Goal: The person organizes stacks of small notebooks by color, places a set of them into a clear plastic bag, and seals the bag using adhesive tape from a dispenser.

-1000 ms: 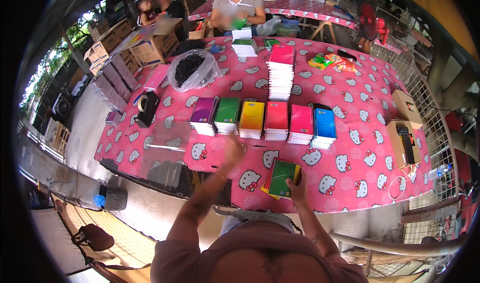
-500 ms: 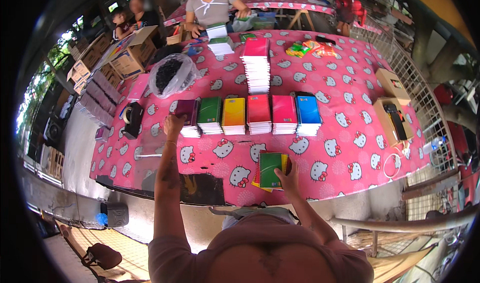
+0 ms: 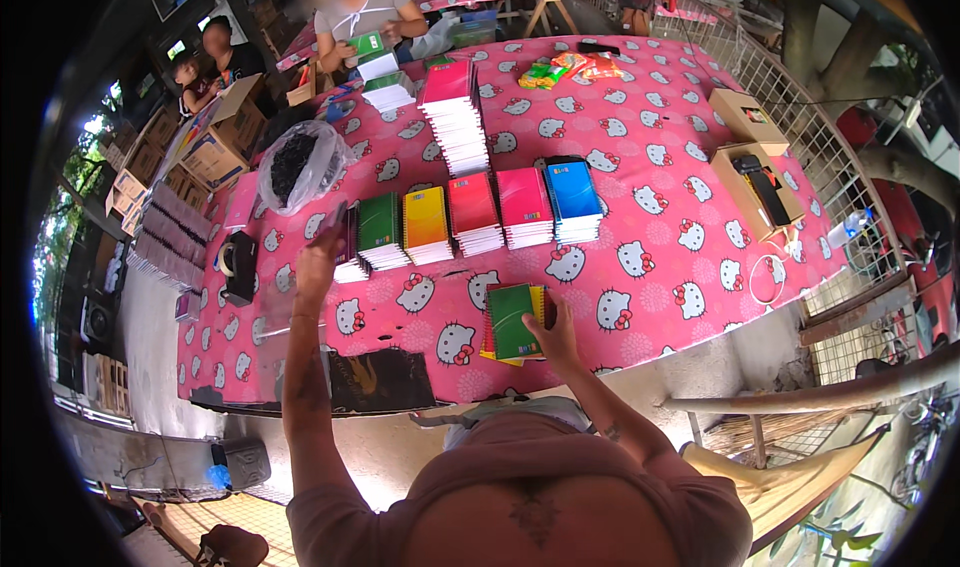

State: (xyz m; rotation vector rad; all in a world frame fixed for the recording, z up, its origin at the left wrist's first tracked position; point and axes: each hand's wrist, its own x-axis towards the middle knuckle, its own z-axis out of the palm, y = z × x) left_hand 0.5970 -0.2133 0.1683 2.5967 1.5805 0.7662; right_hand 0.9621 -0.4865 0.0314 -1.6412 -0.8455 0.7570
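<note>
My left hand [image 3: 317,265] is closed, slightly blurred, at the left end of a row of spiral notebook stacks. A dark notebook [image 3: 335,219], tilted almost edge-on, rises from its fingers beside the purple stack [image 3: 349,252]. Near the front edge my right hand [image 3: 556,333] grips a small fanned pile from its right side, thumb over the top. A green notebook [image 3: 513,319] tops that pile, with yellow edges showing beneath. Rightward along the row stand stacks of green [image 3: 379,229], yellow [image 3: 426,224], red [image 3: 474,213], pink [image 3: 526,207] and blue [image 3: 575,199] notebooks.
Behind the row rises a tall pink-topped stack [image 3: 455,117]. A plastic bag of black pieces [image 3: 303,167], a tape dispenser [image 3: 238,269] and piled notebooks [image 3: 168,237] lie left. Cardboard boxes [image 3: 765,192] sit right. Across the table a person [image 3: 365,17] handles green notebooks.
My left hand has lifted from the purple stack with a notebook tilted in it. My right hand still holds the small pile. The view has shifted; the person opposite has raised a green notebook.
</note>
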